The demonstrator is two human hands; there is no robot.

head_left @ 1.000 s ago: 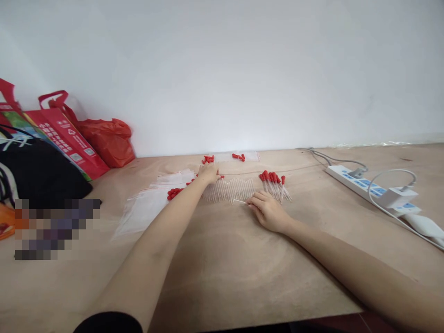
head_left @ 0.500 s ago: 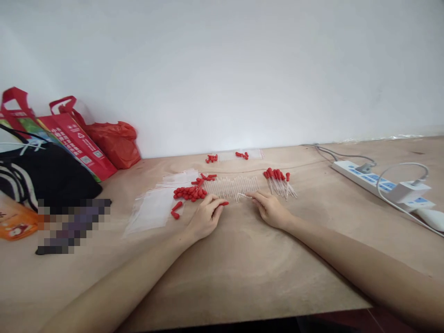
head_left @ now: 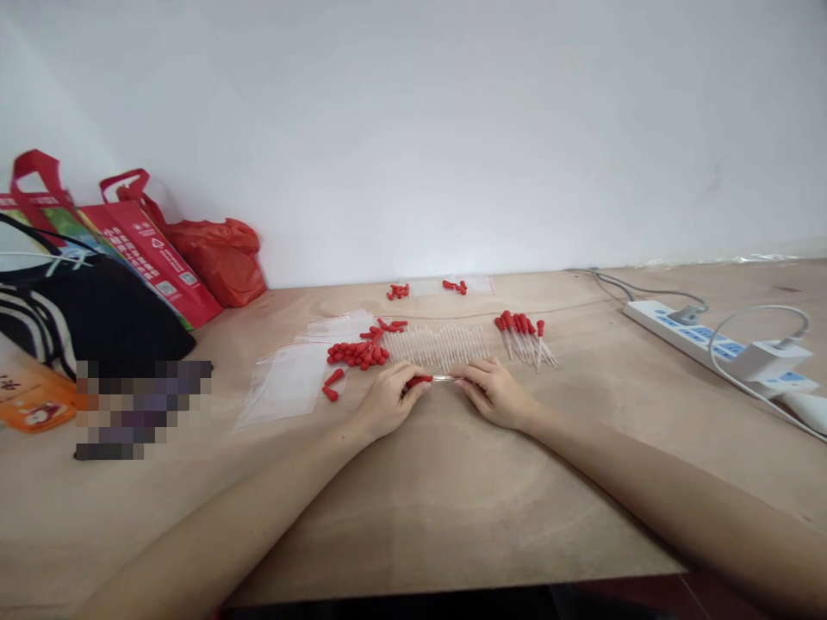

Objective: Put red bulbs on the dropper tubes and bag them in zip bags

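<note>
The pale brown wooden table carries everything. On its left side lie flat transparent plastic bags. The left hand and the right hand face each other, before a row of thin transparent tubes. To the right are slender tubes with red bulbs; to the left, a heap of loose red bulbs. The right fingers pinch one thin transparent tube; the left fingers grip one smooth red bulb, whose end meets this tube.
</note>
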